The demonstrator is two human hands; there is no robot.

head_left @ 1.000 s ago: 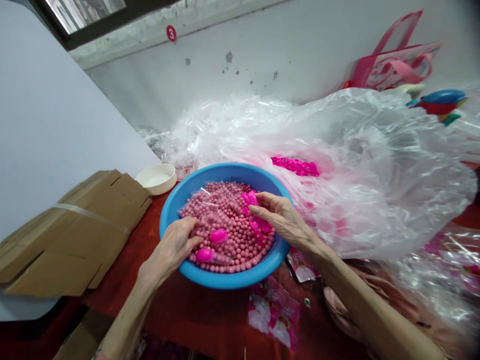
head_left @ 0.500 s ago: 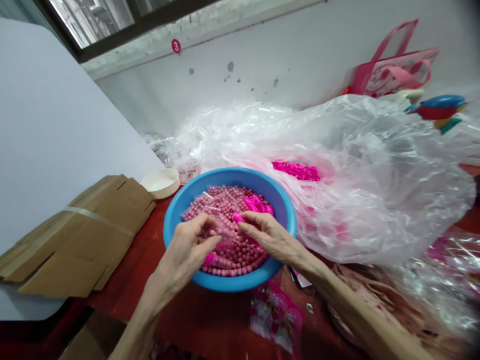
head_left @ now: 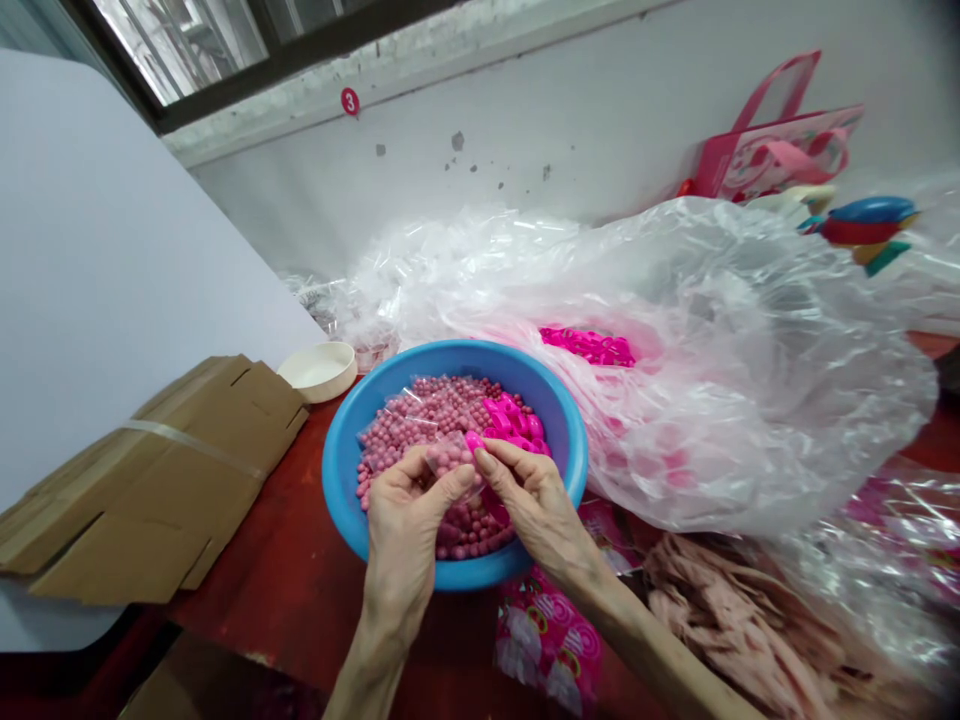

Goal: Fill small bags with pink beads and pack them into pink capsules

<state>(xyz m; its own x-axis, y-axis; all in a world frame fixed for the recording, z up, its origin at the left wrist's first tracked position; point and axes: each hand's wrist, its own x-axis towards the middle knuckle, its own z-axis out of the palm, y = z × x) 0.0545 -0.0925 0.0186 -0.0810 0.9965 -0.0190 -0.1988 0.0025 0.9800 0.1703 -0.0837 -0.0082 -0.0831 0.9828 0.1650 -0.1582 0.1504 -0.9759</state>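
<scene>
Closest in, on the red table (head_left: 292,570), printed pink packets (head_left: 551,640) lie on the near side of the fingers, with a crumpled dusty-pink cloth (head_left: 735,620) to their right. The left hand (head_left: 405,515) pinches a clear bead packet (head_left: 450,455) between thumb and fingers; the right hand (head_left: 538,500) has its thumb and index finger pressed on a bright pink cap (head_left: 473,441) at the packet's end. Whether the cap is seated cannot be told. Both sit over a blue basin (head_left: 575,450), below the fingers, which holds loose pink beads (head_left: 465,392) and, just beyond the right fingers, glossy pink pieces (head_left: 517,422). Well to the left of the fingers lies strapped flat cardboard (head_left: 165,490), with a shallow white dish (head_left: 319,370) farther back. Beyond the fingers to the right spreads a big clear plastic bag (head_left: 750,370), more pink pieces (head_left: 589,346) showing in it. Farthest off, past the fingers, a pink handbag (head_left: 780,155) stands by the pale wall (head_left: 525,140).
</scene>
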